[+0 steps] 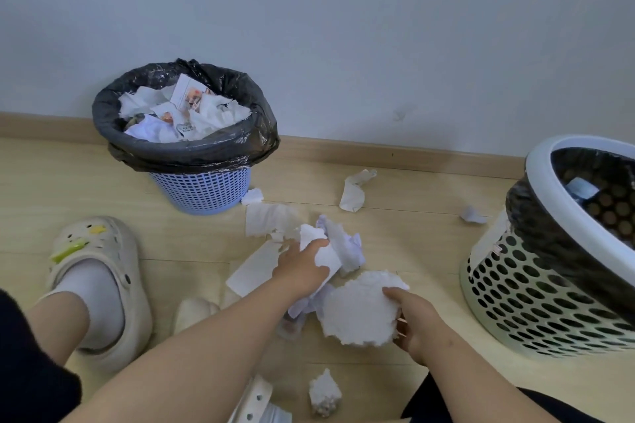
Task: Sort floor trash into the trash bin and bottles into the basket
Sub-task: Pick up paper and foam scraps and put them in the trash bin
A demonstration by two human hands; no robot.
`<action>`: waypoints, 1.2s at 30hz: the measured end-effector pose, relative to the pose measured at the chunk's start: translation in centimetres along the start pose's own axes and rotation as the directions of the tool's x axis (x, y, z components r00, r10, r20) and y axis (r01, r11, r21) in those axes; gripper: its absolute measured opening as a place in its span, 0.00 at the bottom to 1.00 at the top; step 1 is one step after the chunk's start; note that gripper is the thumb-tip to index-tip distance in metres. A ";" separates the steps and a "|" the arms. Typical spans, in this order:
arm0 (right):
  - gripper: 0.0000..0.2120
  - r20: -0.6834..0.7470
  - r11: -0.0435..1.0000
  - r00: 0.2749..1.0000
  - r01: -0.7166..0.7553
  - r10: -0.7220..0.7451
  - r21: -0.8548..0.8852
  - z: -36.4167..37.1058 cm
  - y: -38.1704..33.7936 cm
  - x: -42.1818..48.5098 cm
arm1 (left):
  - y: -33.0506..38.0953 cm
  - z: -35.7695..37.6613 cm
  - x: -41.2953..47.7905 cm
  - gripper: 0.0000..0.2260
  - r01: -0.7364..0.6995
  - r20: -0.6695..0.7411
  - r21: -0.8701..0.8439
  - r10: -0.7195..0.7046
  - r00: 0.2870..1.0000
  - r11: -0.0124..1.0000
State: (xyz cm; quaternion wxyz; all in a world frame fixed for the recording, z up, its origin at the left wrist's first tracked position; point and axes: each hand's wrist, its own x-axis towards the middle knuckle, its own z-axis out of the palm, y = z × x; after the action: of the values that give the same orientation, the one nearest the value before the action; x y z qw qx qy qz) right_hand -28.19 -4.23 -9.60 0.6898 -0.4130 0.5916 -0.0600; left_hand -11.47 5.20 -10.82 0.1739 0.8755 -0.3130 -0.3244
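The left hand (299, 271) lay low over the floor (412, 237) in front of the trash bin (201, 189), its fingers curled round a strip of white paper (321, 252) at the top of a heap of scraps. The right hand (417, 326), farther out from the bin and to its right, gripped a round white foam chunk (357, 314) by its edge, fingers bent round the rim. The chunk touched the heap, where crumpled lilac paper (347, 247) lay just behind the held strip, on the bin's side.

The bin, lined with a black bag, was piled to the rim with white paper and printed scraps. Flat paper sheets (268, 220) lay just beside its base. A curled paper piece (354, 189) lay to the bin's right, near the skirting, and a small scrap (472, 215) farther right again. The basket (508, 288), perforated and dark-lined, stood well apart from the bin on that side. A small foam lump (324, 393) lay farthest from the bin, between the forearms. A cream slipper (103, 251) stood in front of the bin, to its left.
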 end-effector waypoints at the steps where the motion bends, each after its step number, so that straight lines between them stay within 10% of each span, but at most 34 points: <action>1: 0.10 0.000 1.000 1.000 -0.003 0.003 0.019 -0.2 0.0 -0.1 | 0.3 0.2 0.1 0.23 0.019 0.056 0.063 -0.022 0.998 0.998; 14: 0.13 -0.070 0.959 0.996 0.065 -0.047 0.275 -0.7 -0.2 0.4 | -0.1 -0.2 -2.6 0.11 -0.048 -0.227 -0.081 0.028 0.973 0.996; 24: 0.17 0.040 0.855 0.937 0.299 -0.348 0.424 1.6 -2.7 -2.4 | 1.6 -5.7 -4.6 0.19 -0.147 -0.143 -0.611 0.074 0.987 0.778; 36: 0.17 0.166 0.807 0.809 0.498 -0.564 0.317 9.2 -11.6 -9.5 | 2.2 -18.5 -7.4 0.20 -0.200 -0.285 -0.264 0.122 0.951 0.944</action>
State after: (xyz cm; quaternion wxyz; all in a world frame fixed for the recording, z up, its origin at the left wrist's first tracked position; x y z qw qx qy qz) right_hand -18.28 -1.72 4.74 0.7619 -0.4735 0.3455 -0.2754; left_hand -4.27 10.40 7.22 0.3666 0.8472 -0.3071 -0.2312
